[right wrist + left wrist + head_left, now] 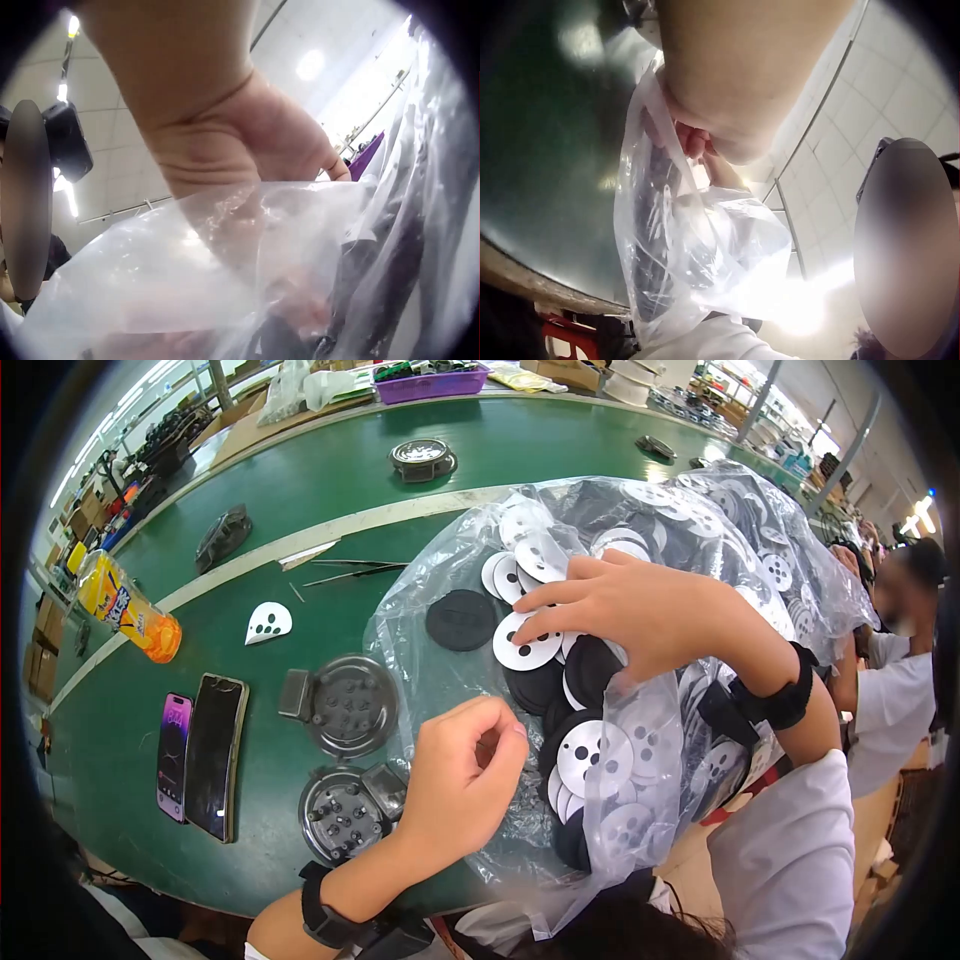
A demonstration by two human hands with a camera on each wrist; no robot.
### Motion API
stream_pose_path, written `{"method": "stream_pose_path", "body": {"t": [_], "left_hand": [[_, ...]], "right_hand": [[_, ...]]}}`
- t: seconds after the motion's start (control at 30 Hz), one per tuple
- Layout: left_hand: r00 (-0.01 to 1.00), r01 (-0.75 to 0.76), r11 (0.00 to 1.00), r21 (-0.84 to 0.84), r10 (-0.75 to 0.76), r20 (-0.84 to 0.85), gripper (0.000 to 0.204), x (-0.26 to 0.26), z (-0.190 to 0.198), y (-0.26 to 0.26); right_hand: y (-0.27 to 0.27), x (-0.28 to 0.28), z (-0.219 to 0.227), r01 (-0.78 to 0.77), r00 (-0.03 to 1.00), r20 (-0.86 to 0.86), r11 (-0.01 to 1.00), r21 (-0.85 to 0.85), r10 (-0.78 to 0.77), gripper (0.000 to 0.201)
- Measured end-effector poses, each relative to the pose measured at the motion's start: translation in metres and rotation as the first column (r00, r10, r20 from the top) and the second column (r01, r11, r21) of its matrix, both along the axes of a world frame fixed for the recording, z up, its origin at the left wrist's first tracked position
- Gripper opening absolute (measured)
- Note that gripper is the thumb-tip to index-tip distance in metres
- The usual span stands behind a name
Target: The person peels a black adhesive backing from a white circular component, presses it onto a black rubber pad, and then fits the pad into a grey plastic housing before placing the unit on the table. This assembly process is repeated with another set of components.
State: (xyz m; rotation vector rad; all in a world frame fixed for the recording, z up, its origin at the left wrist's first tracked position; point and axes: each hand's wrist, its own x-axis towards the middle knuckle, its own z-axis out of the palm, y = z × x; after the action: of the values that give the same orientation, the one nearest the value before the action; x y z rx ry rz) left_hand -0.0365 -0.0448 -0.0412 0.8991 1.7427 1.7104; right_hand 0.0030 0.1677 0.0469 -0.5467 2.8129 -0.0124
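Observation:
A clear plastic bag [440,575] lies spread on the green table, loaded with white round discs that have dark holes and with plain black discs. My right hand [640,605] reaches over the pile with fingers spread, fingertips on a white disc [527,652]. Its thumb is by a black disc [592,670]. Near the bag's left side, my left hand [455,785] is curled, thumb tip against the index finger, and nothing shows in its grasp. In the left wrist view, the bag's edge [656,120] passes close to those fingers. Another black disc [460,620] lies left of the pile.
Left of the bag are two dark round housings [352,705], two phones [217,760], a drink bottle [128,605], a white teardrop-shaped piece [268,622] and tweezers [355,572]. More housings [422,458] sit on the far strip, before a purple basket [430,385]. Another person [895,670] is at right.

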Motion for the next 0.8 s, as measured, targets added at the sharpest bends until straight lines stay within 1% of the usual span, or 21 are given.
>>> {"method": "stream_pose_path", "body": {"t": [0.03, 0.1, 0.13, 0.2, 0.23, 0.3, 0.43, 0.5, 0.53, 0.6, 0.63, 0.7, 0.73, 0.8], "left_hand": [[1.000, 0.005, 1.000, 0.000, -0.005, 0.002, 0.016, 0.000, 0.001, -0.001], [0.996, 0.059, 0.992, -0.113, -0.065, -0.053, 0.015, 0.000, 0.006, -0.003], [0.997, 0.062, 0.992, -0.112, -0.068, -0.048, 0.015, 0.000, 0.007, -0.003], [0.996, 0.069, 0.992, -0.110, -0.074, -0.043, 0.015, -0.002, 0.007, -0.003], [0.996, 0.070, 0.992, -0.106, -0.075, -0.038, 0.015, -0.002, 0.006, -0.003], [0.996, 0.068, 0.990, -0.119, -0.075, -0.055, 0.015, -0.003, 0.006, -0.002], [0.997, 0.069, 0.989, -0.128, -0.074, -0.033, 0.015, -0.002, 0.007, -0.002], [0.998, 0.026, 0.998, -0.053, -0.029, -0.064, 0.014, -0.002, 0.004, 0.000], [0.998, 0.026, 0.998, -0.055, -0.029, -0.063, 0.014, -0.002, 0.004, -0.001], [0.997, 0.063, 0.992, -0.109, -0.067, -0.032, 0.015, -0.003, 0.006, -0.003], [0.997, 0.062, 0.992, -0.109, -0.066, -0.031, 0.015, -0.003, 0.006, -0.003], [0.997, 0.061, 0.991, -0.117, -0.066, -0.038, 0.015, -0.003, 0.007, -0.002], [0.997, 0.060, 0.992, -0.115, -0.064, -0.035, 0.015, -0.003, 0.008, -0.003], [0.999, 0.033, 0.994, -0.101, -0.037, -0.038, 0.013, -0.003, 0.010, -0.001]], "right_hand": [[0.000, 0.004, -0.001, 0.005, 1.000, 0.002, 1.000, 0.000, -0.005, 0.069], [-0.001, 0.013, -0.004, 0.013, 0.992, -0.123, 0.992, 0.123, 0.002, 0.073], [-0.002, 0.016, -0.004, 0.015, 0.993, -0.118, 0.992, 0.124, 0.000, 0.073], [-0.001, 0.021, -0.004, 0.060, 0.978, -0.202, 0.995, 0.077, -0.044, 0.073], [0.001, 0.022, -0.004, 0.061, 0.979, -0.197, 0.995, 0.081, -0.044, 0.073], [0.005, 0.023, -0.004, 0.064, 0.989, -0.129, 0.997, -0.035, -0.068, 0.070], [0.001, 0.027, -0.004, 0.046, 0.988, -0.141, 0.996, -0.075, -0.056, 0.065], [-0.002, 0.029, -0.004, 0.038, 0.984, -0.169, 0.997, -0.061, -0.048, 0.051], [-0.004, 0.030, -0.001, 0.038, 0.985, -0.168, 0.997, -0.062, -0.048, 0.051], [-0.008, 0.031, 0.005, -0.001, 0.994, -0.109, 0.999, 0.043, 0.005, 0.032], [-0.008, 0.033, 0.005, -0.001, 0.994, -0.108, 0.999, 0.043, 0.006, 0.032], [-0.007, 0.043, 0.003, 0.017, 0.993, -0.121, 0.991, 0.136, 0.000, 0.025], [-0.007, 0.046, 0.003, 0.015, 0.993, -0.119, 0.990, 0.137, 0.002, 0.025], [-0.006, 0.052, 0.001, 0.026, 0.967, -0.256, 0.990, 0.138, 0.010, 0.022]]}}
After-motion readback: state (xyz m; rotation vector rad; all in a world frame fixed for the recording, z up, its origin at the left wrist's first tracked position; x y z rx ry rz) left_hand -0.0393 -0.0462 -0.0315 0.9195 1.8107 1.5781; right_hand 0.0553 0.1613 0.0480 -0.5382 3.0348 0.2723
